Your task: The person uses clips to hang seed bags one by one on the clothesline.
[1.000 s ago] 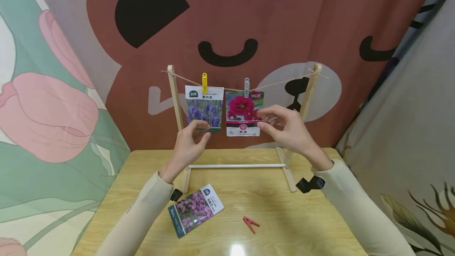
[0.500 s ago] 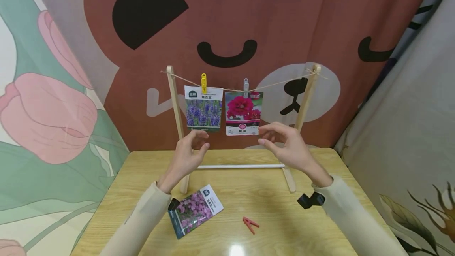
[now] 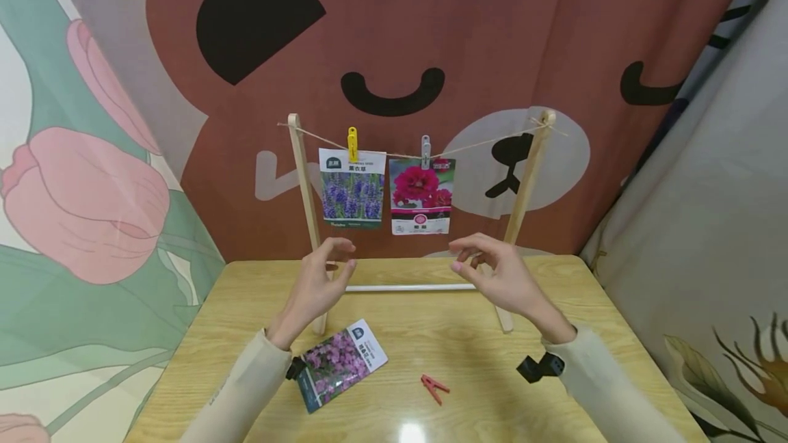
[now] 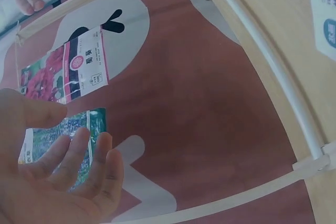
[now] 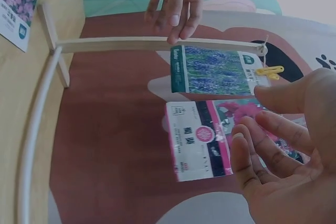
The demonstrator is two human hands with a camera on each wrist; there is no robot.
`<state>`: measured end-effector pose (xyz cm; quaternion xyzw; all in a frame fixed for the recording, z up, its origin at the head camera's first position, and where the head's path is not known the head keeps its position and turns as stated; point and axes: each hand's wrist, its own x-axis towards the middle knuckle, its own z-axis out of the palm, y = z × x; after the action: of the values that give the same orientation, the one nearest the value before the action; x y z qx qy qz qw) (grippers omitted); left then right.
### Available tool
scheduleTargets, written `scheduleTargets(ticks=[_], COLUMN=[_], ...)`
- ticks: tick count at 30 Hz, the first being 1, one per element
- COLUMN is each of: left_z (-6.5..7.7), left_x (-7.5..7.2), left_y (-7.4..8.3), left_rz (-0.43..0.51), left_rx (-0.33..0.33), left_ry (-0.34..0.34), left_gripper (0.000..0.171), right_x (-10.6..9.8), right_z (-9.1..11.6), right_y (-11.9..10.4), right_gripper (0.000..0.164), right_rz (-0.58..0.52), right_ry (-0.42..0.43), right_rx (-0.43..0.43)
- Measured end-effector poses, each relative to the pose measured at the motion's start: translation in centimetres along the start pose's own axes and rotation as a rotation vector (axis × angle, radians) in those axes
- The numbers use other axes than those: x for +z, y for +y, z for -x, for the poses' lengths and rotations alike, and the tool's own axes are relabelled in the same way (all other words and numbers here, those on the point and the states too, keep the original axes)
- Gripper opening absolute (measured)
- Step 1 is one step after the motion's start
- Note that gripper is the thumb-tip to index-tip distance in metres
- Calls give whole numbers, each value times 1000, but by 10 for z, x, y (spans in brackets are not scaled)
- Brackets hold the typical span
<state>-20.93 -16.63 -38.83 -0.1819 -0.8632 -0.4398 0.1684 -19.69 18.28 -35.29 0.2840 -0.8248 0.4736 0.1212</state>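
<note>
A lavender seed packet [image 3: 352,193] hangs from the string under a yellow clothespin [image 3: 353,144]. To its right, a grey clothespin [image 3: 425,152] holds a seed packet with red flowers [image 3: 421,190]. Below the lavender packet, my left hand [image 3: 317,279] hovers with loosely bent fingers and holds nothing. My right hand [image 3: 498,272] is likewise bare, below and right of the red-flower packet, thumb and fingers apart. On the table lie a pink-flower seed packet [image 3: 341,364], partly behind the left wrist camera, and a red clothespin [image 3: 434,388].
The string is tied between two wooden posts [image 3: 529,183] of a stand, joined low down by a white rod [image 3: 406,288]. The stand is on a wooden table [image 3: 480,388], against a brown cartoon-printed cloth [image 3: 480,33].
Both hands have come down and back from the two hanging packets, towards the table. The packets, clothespins and stand stay in place.
</note>
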Motion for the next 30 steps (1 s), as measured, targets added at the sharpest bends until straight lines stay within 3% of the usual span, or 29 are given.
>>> scheduleTargets(ticks=[30], left_z=[27], left_x=[10], left_y=[-25], left_rz=[22], left_rx=[-100], left_ry=[-30], left_gripper=[33], right_x=[32], right_z=[54], right_y=[32], right_gripper=[29], right_rz=[-83], right_ry=[-7], right_rx=[107])
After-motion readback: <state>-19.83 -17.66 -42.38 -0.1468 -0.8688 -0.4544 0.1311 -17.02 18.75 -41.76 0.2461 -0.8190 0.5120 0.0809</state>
